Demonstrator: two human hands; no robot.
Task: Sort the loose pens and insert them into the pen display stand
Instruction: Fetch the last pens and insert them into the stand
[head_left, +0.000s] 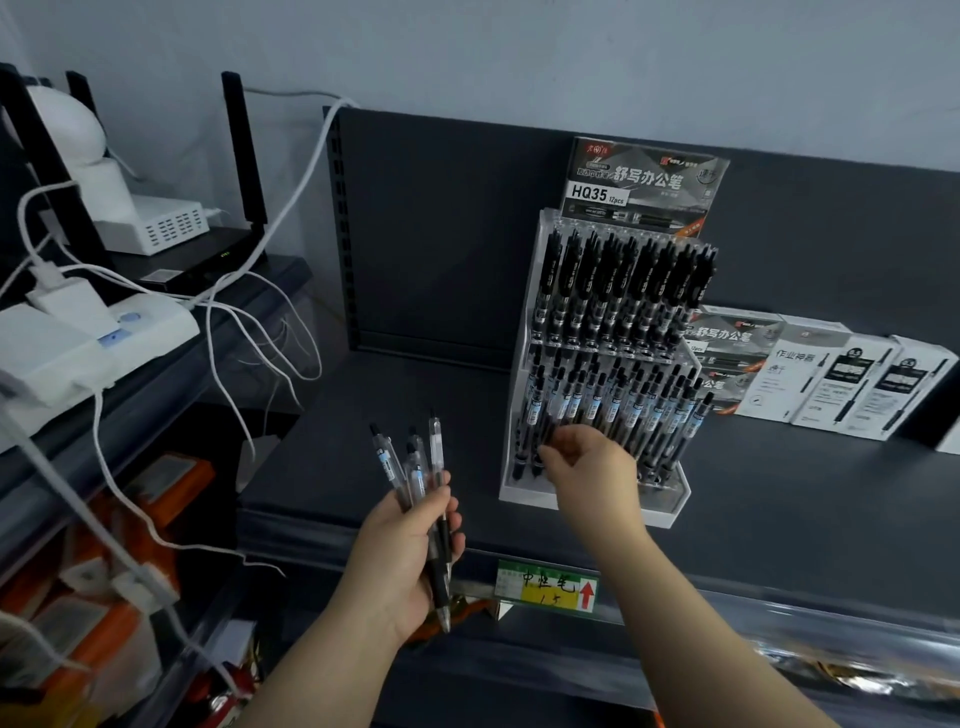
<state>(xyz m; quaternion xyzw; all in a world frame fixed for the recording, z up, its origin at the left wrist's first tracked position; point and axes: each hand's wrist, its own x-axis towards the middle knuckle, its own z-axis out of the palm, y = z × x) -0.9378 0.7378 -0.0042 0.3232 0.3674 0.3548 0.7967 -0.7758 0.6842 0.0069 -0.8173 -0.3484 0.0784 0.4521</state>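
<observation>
The left hand (410, 540) grasps a bundle of pens (415, 470), and at its 2 o'clock the right hand (589, 462) curls its fingers against the display stand (670, 501) lower row, grasp not clear.

A single wide-angle camera worn on the person's head looks forward and down across a dark grey metal shelf (415, 384), close enough that the left hand (410, 540) and right hand (587, 462) reach in from the bottom edge. The clear plastic tiered pen display stand (670, 501) stands right of centre, a pale grey wall (519, 52) behind; straight lines bow near the frame's edges.
</observation>
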